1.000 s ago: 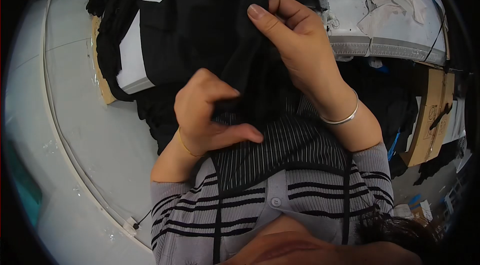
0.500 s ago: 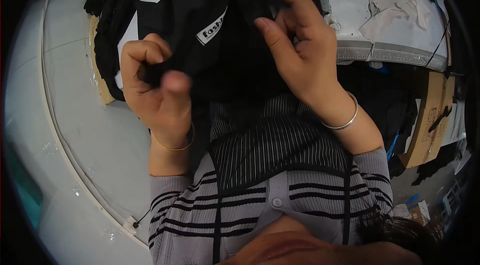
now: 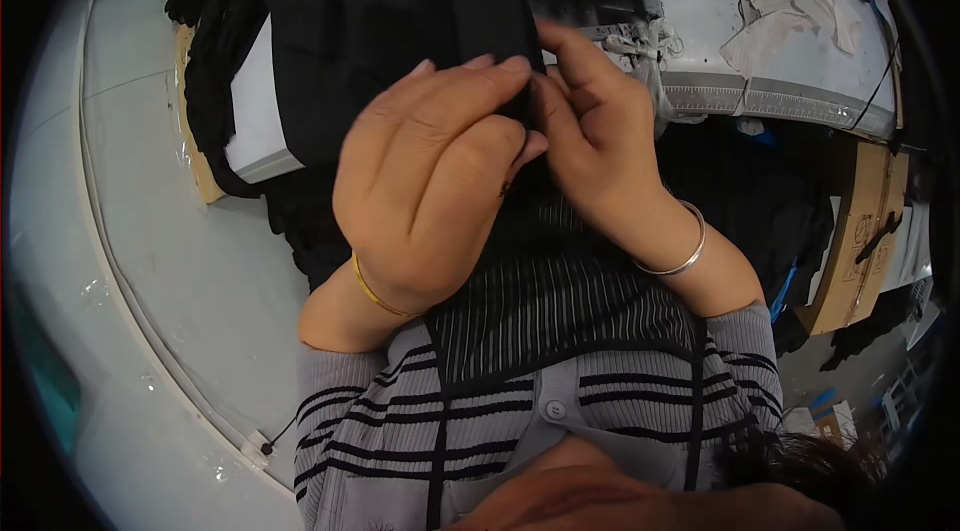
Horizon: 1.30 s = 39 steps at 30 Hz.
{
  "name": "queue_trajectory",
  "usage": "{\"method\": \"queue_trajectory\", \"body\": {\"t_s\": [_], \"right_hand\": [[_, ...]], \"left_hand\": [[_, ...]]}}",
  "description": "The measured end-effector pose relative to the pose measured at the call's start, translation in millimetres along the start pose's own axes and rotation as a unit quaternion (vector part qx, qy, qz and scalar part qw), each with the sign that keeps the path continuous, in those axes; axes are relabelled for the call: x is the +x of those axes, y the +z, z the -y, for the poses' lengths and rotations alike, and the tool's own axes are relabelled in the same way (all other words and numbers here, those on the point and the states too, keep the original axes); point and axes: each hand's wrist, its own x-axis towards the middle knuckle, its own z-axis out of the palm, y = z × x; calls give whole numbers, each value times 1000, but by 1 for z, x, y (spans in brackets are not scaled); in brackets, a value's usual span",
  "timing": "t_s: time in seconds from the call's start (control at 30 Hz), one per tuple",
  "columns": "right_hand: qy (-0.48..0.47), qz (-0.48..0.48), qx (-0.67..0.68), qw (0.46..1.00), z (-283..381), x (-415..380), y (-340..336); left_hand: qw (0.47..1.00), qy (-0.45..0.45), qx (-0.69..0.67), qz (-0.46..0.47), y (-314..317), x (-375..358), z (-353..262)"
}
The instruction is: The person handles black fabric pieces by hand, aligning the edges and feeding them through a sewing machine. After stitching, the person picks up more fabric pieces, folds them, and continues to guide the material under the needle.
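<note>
A black garment (image 3: 420, 11) lies spread over the white table edge in front of me, its right edge running down to my fingers. My left hand (image 3: 430, 171) reaches across the garment with its back toward me, fingers bent and closed at that edge; a small dark bit of cloth shows below the fingertips. Close by on the right, my right hand (image 3: 600, 136) pinches the same edge between thumb and fingers. The fingertips of both hands nearly meet, and what lies between them is partly hidden. The white printed label is not visible.
Bunched black cloth (image 3: 210, 81) hangs at the left over a white panel (image 3: 262, 111). To the right are a sewing machine table with a ruler strip (image 3: 790, 103), pale fabric scraps (image 3: 795, 26), tied white strips (image 3: 655, 46) and a cardboard box (image 3: 858, 241) below.
My left hand has moved right across the garment to the edge beside my right hand. My right hand has shifted slightly down. The garment lies flatter and its label has gone from view.
</note>
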Motion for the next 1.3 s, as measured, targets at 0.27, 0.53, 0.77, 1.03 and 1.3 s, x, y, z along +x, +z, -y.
{"method": "queue_trajectory", "body": {"t_s": [0.27,0.53,0.77,1.03,1.3], "right_hand": [[-38,-12,-8,999,6,18,9],[-8,10,-72,997,16,32,1],[-10,-8,-57,998,15,23,-1],[-33,-29,-83,996,16,35,5],[-205,-11,-237,950,10,29,1]], "left_hand": [[999,-33,-35,-10,23,-1,19],[966,-122,-215,-74,20,6,53],[989,-81,-119,-45,19,8,34],[985,-85,-139,-58,24,19,63],[991,-83,-93,-51,14,18,54]]}}
